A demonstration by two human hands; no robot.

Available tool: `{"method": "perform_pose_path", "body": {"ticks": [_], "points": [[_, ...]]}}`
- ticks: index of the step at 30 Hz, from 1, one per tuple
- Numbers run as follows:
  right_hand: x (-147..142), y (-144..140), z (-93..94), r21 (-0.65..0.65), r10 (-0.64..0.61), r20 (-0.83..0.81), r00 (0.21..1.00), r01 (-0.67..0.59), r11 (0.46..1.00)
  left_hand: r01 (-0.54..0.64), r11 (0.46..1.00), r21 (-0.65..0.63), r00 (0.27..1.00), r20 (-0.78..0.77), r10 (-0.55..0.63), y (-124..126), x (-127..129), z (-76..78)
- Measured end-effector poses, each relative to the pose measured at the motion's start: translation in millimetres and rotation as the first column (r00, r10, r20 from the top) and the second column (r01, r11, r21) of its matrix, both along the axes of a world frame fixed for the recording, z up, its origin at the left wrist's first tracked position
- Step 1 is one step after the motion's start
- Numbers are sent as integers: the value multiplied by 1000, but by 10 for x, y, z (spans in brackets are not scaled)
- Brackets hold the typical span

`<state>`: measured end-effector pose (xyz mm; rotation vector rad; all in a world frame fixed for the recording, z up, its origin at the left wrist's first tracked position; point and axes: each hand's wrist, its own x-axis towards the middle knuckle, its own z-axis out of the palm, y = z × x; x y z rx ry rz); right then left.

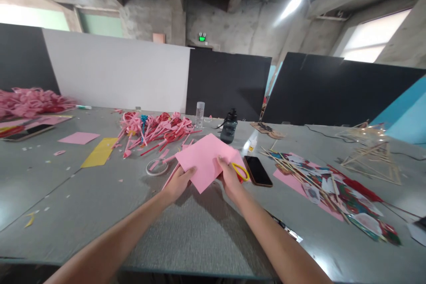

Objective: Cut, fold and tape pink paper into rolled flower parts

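Note:
I hold a pink sheet of paper [204,159] a little above the grey table [186,235] with both hands. My left hand [178,182] pinches its lower left edge. My right hand [229,177] pinches its right edge, thumb on top. Scissors with yellow handles [241,171] lie just right of my right hand, partly hidden behind the paper. A black phone [257,171] lies flat beside the scissors.
A tape ring [156,167] lies left of the paper, before a pile of pink and red paper strips [153,131]. A dark bottle [229,126] and clear bottle [199,114] stand behind. Wooden sticks on printed sheets [319,182] and stick frames [374,159] lie right. Yellow sheet [100,152] lies left.

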<state>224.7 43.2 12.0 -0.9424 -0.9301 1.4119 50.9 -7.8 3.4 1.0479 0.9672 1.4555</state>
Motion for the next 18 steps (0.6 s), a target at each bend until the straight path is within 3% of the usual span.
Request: {"method": "perform_pose_path", "body": {"ticks": [4,8,11,18], "points": [[5,3,-22,38,2,44,999,-4,999,-1,1000,6,1000,-18,2,-5,2,-6],[17,64,-65,-19,-90,22,996,90,996,21,1000,0,998,-67,-21,-29,9,18],[17,99,-82,-65,-120,-3,993,120,991,47,997,69,995,-95,-40,-34,9,58],[9,76,-82,-53,-62,-9,998,61,997,0,993,122,996,-86,11,-1,-13,110]]}}
